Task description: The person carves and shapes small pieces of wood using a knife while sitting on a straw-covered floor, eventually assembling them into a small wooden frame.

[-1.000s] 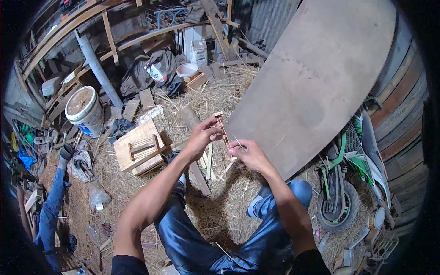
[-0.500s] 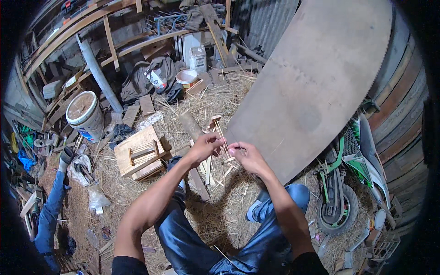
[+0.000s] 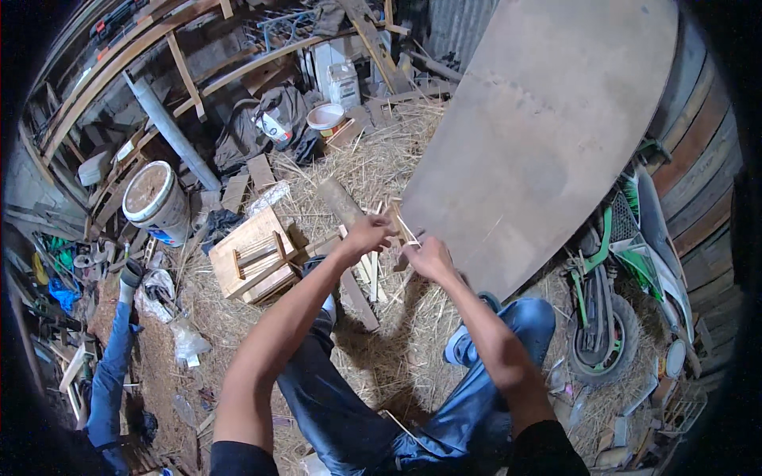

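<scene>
A small wooden piece with pale thin sticks (image 3: 399, 216) stands out in front of me, between my knees and the large board. My left hand (image 3: 367, 236) is at its left side, fingers loosely bent and apart; whether they touch it is unclear. Lower on the right, my right hand (image 3: 429, 255) pinches the piece and its sticks, the fingertips partly hidden. Loose slats (image 3: 367, 278) lie on the straw beneath.
A large brown board (image 3: 532, 135) leans at the right, beside a green-and-white wheeled vehicle (image 3: 603, 317). Wooden boxes (image 3: 238, 262), a white bucket (image 3: 151, 198), a round post (image 3: 340, 202) and scrap timber surround me. A blue-trousered leg with a shoe (image 3: 119, 365) lies at far left.
The view has shifted slightly. The small wooden piece has turned and moved a little to the right; my left fingers have loosened around it, while my right hand stays at its lower part.
</scene>
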{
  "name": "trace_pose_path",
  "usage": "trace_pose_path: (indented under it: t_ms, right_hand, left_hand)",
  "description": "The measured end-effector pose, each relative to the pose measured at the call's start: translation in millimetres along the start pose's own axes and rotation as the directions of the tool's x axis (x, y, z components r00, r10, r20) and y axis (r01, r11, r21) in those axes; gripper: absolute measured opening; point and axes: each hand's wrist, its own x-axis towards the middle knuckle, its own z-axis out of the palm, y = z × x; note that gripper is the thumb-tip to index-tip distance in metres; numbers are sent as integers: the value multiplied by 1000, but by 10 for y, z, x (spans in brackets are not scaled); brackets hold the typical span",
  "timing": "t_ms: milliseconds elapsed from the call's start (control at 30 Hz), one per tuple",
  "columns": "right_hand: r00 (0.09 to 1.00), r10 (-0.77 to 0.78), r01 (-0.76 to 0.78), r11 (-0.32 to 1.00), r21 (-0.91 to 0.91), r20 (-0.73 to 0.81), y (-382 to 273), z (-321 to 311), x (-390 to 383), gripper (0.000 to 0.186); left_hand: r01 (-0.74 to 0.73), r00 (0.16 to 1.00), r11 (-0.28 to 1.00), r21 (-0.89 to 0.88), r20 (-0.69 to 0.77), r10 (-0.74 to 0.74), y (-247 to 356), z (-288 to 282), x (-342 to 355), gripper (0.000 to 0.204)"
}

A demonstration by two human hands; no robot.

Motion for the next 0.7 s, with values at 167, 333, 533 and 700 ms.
trace_pose_path:
  t_ms: [167, 333, 533, 700]
  right_hand:
    - [996, 73, -75, 996, -43, -60, 431, 352, 352, 41]
    - [978, 176, -177, 984, 1, -115, 1234, 709, 747, 51]
    - [933, 219, -230, 973, -3, -284, 1287, 811, 662, 23]
    - [986, -97, 88, 994, -70, -134, 1707, 1194, 708, 25]
  left_hand:
    - [-170, 985, 826, 537, 110, 131, -207, -76, 520, 27]
    - [-156, 988, 570, 807, 139, 74, -620, 147, 799, 30]
    - [203, 951, 490, 848, -51, -305, -1533, 241, 920, 36]
    - [301, 935, 506, 808, -146, -322, -1977, 456, 744, 39]
